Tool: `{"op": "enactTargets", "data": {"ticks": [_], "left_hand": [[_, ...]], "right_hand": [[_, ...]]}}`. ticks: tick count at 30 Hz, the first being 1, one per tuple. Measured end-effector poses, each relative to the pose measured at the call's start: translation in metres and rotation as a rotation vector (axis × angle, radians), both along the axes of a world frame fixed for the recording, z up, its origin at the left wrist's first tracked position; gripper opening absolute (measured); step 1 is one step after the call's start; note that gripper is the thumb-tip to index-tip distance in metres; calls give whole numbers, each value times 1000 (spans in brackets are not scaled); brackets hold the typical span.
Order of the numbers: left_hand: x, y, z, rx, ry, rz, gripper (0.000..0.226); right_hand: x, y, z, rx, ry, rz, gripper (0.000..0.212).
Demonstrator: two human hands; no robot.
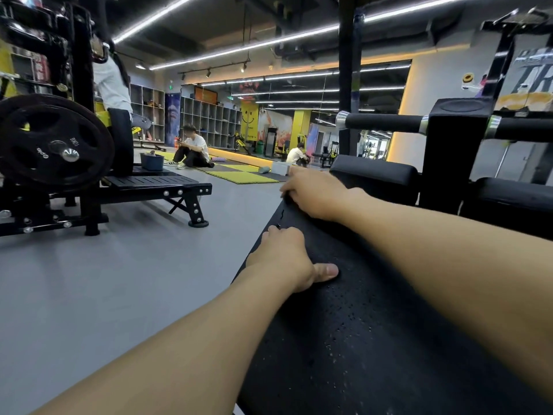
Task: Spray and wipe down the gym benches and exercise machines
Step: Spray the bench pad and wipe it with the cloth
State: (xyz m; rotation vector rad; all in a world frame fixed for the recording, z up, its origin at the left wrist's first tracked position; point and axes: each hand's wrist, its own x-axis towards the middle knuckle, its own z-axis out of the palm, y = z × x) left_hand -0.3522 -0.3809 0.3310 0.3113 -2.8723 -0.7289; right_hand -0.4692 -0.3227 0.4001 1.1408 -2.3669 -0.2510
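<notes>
I see a black weight plate (52, 143) at far left. Right of it, farther back, a blue bin (152, 162) sits on the grey floor (119, 280); beyond the bin, yellow-green mats (242, 176) and grey cubby shelves (209, 121).

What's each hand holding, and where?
No tool or cloth visible. Left hand grips the left edge of the black bench pad, thumb on top. Right hand curls over the same edge further up. Spray droplets sit on the pad.
</notes>
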Motion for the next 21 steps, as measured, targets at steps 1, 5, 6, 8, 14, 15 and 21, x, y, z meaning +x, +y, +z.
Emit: {"op": "enactTargets", "data": {"ticks": [1, 5, 6, 8, 14, 15, 21], "left_hand": [[0, 0, 0, 1, -1, 0, 73], [1, -1, -1, 2, 10, 17, 77], [1, -1, -1, 7, 13, 16, 79], [2, -1, -2, 10, 19, 3, 82], [1, 0, 1, 5, 1, 9, 82], [0, 0, 1, 1, -2, 12, 83], [1, 6, -2, 7, 22, 35, 97]], "right_hand": [[-5, 3, 4, -62, 29, -52, 30], [20, 6, -12, 85, 15, 56, 23], [21, 14, -14, 108, -15, 96, 25], [9, 38, 0, 14, 9, 30, 28], [30, 79, -5, -68, -47, 38, 28], [40, 84, -12, 0, -76, 115, 28], [32, 110, -2, -195, 91, -114, 28]]}}
